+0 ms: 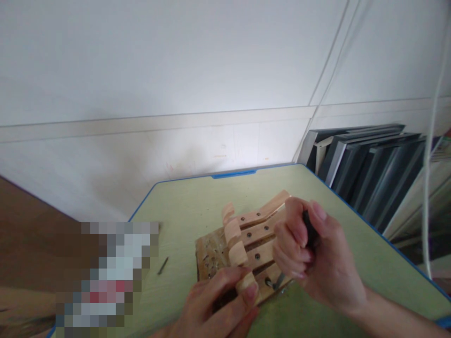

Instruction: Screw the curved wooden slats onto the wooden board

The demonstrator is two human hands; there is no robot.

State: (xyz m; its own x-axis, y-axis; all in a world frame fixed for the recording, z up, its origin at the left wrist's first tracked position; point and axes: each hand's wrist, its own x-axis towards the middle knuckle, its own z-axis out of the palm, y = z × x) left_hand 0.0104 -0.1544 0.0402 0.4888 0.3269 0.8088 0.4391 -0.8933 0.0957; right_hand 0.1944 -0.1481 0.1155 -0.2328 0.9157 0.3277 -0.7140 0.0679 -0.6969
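My right hand (313, 253) is wrapped in a fist round the black handle of a screwdriver (310, 229). The tool's metal shaft slants down beside a screw (268, 282) in the nearest wooden strip; whether the tip touches it I cannot tell. Thumb and fingers of my left hand (218, 300) pinch the curled end of that wooden strip (247, 284). Several similar pale strips (252, 234) with curved ends lie side by side, with dark screws in them, on a worn wooden board (207, 253). My hands hide part of the nearest strip and board.
The board lies on a pale green table (183, 202) with blue edging. A thin dark screw or nail (163, 265) lies to the left, near a pixelated object (109, 277). Dark panels (366, 155) lean at the right, behind a hanging white cable (427, 188). A white wall (176, 61) stands behind.
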